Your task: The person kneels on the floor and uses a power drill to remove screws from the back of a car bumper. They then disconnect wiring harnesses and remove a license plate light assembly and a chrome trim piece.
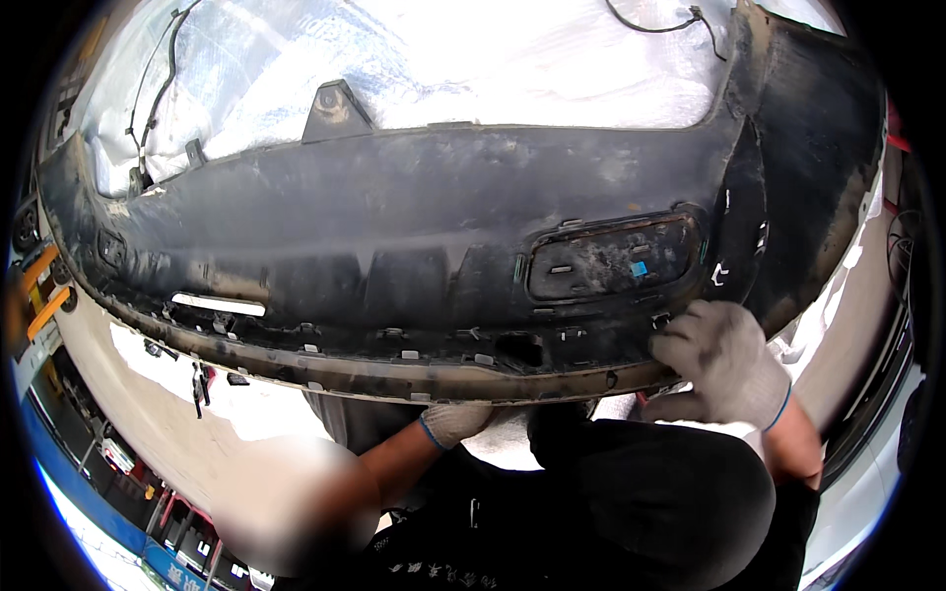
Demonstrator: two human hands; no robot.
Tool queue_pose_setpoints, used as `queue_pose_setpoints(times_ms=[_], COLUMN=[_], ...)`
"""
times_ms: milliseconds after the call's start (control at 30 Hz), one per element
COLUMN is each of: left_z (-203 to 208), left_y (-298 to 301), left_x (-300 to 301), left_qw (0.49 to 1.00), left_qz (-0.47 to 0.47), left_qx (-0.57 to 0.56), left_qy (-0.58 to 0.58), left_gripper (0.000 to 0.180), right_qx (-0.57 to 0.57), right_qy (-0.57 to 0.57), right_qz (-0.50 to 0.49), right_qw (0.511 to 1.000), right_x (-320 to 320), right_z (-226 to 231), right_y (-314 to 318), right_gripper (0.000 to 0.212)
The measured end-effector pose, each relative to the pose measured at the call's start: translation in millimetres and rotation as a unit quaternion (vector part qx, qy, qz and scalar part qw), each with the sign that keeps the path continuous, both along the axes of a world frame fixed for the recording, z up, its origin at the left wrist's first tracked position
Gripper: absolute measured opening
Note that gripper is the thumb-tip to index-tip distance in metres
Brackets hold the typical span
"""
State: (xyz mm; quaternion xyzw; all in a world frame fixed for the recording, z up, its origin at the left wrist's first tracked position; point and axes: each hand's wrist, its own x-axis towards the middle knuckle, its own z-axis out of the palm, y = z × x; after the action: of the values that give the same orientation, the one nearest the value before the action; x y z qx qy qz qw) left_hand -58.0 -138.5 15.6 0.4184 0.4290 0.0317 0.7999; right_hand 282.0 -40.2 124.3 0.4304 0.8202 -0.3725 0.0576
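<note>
The gloved right hand (pixel 724 360), fingers curled over the near rim, and left hand (pixel 455 422), closed beneath that rim at lower centre, hold the black car bumper cover (pixel 394 236) spanning mid-frame (bulky, probably light and floppy, best gripped along this stiffer edge).

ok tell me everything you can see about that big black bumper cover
The bumper cover is a long, curved black plastic shell, dusty and scuffed, inner side up, spanning the view on a white sheet. Clips line its near edge; an oval recessed panel sits right. The gloved left hand and right hand grip its near edge.
</note>
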Motion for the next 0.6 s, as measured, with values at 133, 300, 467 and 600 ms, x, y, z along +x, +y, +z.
queue_pose_setpoints(times_ms=[133, 300, 467, 600], left_z=[-3, -5, -4, -2], left_y=[8, 5, -1, -3], left_x=[-3, 3, 0, -6], left_qw=[0.985, 0.995, 0.999, 0.999], left_qz=[-0.125, -0.083, -0.048, -0.049], left_qx=[0.115, 0.06, 0.014, -0.007], left_qy=[0.028, 0.015, 0.002, -0.002], left_gripper=[0.03, 0.028, 0.026, 0.024], right_qx=[-0.076, -0.271, -0.276, -0.245], right_qy=[0.102, 0.01, -0.002, 0.004], right_qz=[-0.045, 0.019, 0.027, 0.032], right_qw=[0.991, 0.962, 0.961, 0.969], right_x=[-45, -131, -144, -147], right_z=[-35, -77, -89, -95], right_y=[39, 66, 50, 46], right_gripper=[0.032, 0.048, 0.044, 0.036])
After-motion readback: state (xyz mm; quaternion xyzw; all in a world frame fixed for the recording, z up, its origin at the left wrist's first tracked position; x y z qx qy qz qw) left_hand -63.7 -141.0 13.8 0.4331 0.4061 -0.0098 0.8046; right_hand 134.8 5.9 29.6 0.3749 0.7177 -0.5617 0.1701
